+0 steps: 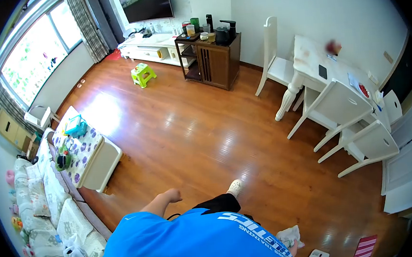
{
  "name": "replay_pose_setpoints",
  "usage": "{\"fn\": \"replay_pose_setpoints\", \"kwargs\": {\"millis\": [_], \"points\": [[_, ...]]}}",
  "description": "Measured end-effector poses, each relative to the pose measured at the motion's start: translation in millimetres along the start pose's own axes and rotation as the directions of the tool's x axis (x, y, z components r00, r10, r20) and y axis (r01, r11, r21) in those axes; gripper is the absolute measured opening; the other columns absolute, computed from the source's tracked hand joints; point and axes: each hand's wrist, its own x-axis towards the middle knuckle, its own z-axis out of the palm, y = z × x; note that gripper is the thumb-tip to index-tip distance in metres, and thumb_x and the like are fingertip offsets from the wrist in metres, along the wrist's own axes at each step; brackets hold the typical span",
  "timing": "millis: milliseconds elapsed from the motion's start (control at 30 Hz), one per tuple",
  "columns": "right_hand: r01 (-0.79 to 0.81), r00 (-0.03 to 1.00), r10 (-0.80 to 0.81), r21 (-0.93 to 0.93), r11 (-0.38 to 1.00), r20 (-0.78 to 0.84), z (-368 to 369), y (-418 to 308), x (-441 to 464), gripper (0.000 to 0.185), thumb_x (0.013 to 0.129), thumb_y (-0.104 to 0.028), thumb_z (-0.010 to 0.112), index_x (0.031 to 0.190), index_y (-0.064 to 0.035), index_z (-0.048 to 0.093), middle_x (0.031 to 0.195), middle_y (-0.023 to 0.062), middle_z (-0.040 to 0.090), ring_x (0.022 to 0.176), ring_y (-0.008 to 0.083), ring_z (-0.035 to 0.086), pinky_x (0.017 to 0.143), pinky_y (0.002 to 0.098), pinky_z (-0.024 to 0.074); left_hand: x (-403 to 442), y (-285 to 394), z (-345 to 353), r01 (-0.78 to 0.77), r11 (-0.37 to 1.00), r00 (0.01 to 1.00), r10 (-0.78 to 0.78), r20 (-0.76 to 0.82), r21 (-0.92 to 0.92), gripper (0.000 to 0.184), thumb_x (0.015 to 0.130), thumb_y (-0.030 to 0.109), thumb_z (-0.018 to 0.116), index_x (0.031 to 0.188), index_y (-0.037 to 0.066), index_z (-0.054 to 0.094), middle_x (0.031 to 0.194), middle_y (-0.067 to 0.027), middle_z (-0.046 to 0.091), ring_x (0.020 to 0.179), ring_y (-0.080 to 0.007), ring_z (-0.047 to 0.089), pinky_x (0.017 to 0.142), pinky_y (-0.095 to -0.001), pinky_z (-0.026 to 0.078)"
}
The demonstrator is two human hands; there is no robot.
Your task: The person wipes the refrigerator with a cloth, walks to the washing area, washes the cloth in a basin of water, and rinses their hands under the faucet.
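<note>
My left hand (173, 195) hangs in front of my blue shirt over the wooden floor, its fingers curled in, and I see nothing in it. At my right side, my right hand (294, 247) is mostly hidden behind the shirt; it grips a crumpled white cloth (288, 235) that sticks out past the shirt's edge. Below me one foot in a white clog (235, 187) is on the floor.
A coffee table (97, 172) and sofa (41, 235) stand left. Ahead are a green stool (143, 75), a brown cabinet (218, 65) and a TV stand (148, 49). White chairs (331, 103) surround a dining table (306, 57) at right. A striped pink mat (365, 248) lies lower right.
</note>
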Motion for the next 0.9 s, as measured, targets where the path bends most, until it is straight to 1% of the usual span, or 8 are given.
{"fn": "replay_pose_setpoints", "kwargs": {"millis": [67, 233, 300, 433, 500, 667, 767, 900], "points": [[0.014, 1.000, -0.014, -0.031, 0.999, -0.007, 10, -13, 12, 0.043, 0.081, -0.033, 0.048, 0.115, -0.0074, 0.042, 0.106, 0.0113, 0.052, 0.091, 0.0316, 0.054, 0.071, 0.0510, 0.0466, 18, -21, 9, 0.233, 0.972, 0.967, -0.229, 0.114, -0.024, 0.035, 0.077, 0.034, 0.055, 0.095, 0.005, 0.062, 0.100, -0.0175, 0.058, 0.097, -0.0310, 0.053, 0.080, -0.0404, 0.043], [0.026, 0.999, -0.028, -0.086, 0.996, -0.026, 63, -45, 34, 0.044, 0.081, -0.033, 0.048, 0.116, -0.0066, 0.042, 0.106, 0.0116, 0.052, 0.091, 0.0311, 0.054, 0.072, 0.0493, 0.0466, 76, -3, -17, 0.309, 0.935, 0.950, -0.298, 0.088, -0.175, 0.036, 0.077, 0.034, 0.052, 0.089, 0.003, 0.063, 0.093, -0.0160, 0.061, 0.088, -0.0305, 0.055, 0.077, -0.0412, 0.043], [0.032, 0.999, -0.035, -0.112, 0.993, -0.024, 91, -58, 45, 0.044, 0.081, -0.033, 0.048, 0.116, -0.0063, 0.042, 0.106, 0.0118, 0.052, 0.092, 0.0308, 0.054, 0.072, 0.0486, 0.0466, 122, 21, -36, 0.100, 0.995, 0.993, -0.101, -0.059, -0.013, 0.040, 0.078, 0.036, 0.049, 0.093, 0.001, 0.062, 0.095, -0.0171, 0.060, 0.088, -0.0319, 0.055, 0.077, -0.0407, 0.043], [0.035, 0.999, -0.039, -0.167, 0.985, -0.018, 143, -81, 65, 0.045, 0.081, -0.034, 0.048, 0.116, -0.0056, 0.042, 0.106, 0.0120, 0.052, 0.092, 0.0304, 0.054, 0.073, 0.0472, 0.0467, 194, 107, -107, -0.195, 0.977, 0.968, 0.176, -0.177, -0.091, 0.037, 0.078, 0.035, 0.049, 0.087, 0.002, 0.062, 0.091, -0.0207, 0.059, 0.088, -0.0354, 0.055, 0.078, -0.0402, 0.043], [0.037, 0.999, -0.037, -0.197, 0.980, 0.002, 168, -92, 78, 0.045, 0.081, -0.034, 0.048, 0.116, -0.0053, 0.042, 0.106, 0.0121, 0.052, 0.092, 0.0302, 0.054, 0.074, 0.0465, 0.0467, 179, 156, -157, -0.311, 0.903, 0.900, 0.181, -0.397, -0.295, 0.033, 0.077, 0.031, 0.051, 0.091, 0.003, 0.060, 0.091, -0.0201, 0.059, 0.087, -0.0353, 0.056, 0.077, -0.0400, 0.044], [0.049, 0.998, -0.037, -0.272, 0.961, 0.049, 210, -120, 103, 0.046, 0.081, -0.034, 0.048, 0.116, -0.0045, 0.042, 0.106, 0.0124, 0.052, 0.093, 0.0296, 0.054, 0.074, 0.0448, 0.0467, 211, 173, -196, -0.332, 0.838, 0.902, 0.148, -0.406, -0.433, 0.032, 0.075, 0.029, 0.055, 0.093, 0.003, 0.057, 0.095, -0.0187, 0.059, 0.091, -0.0332, 0.055, 0.078, -0.0395, 0.044], [0.052, 0.995, -0.025, -0.304, 0.951, 0.093, 237, -132, 117, 0.046, 0.081, -0.034, 0.048, 0.116, -0.0040, 0.042, 0.107, 0.0126, 0.052, 0.093, 0.0293, 0.054, 0.075, 0.0438, 0.0468, 214, 146, -182, -0.206, 0.860, 0.908, -0.010, -0.419, -0.467, 0.030, 0.074, 0.028, 0.056, 0.091, 0.004, 0.057, 0.094, -0.0182, 0.059, 0.090, -0.0332, 0.055, 0.077, -0.0391, 0.044], [0.072, 0.987, -0.014, -0.362, 0.929, 0.162, 265, -149, 128, 0.047, 0.081, -0.034, 0.048, 0.116, -0.0034, 0.042, 0.107, 0.0129, 0.052, 0.094, 0.0288, 0.054, 0.076, 0.0424, 0.0468, 196, 98, -134, 0.158, 0.904, 0.926, -0.275, -0.258, -0.397, 0.033, 0.074, 0.031, 0.056, 0.091, 0.002, 0.058, 0.091, -0.0180, 0.060, 0.087, -0.0323, 0.056, 0.075, -0.0395, 0.045]]}}
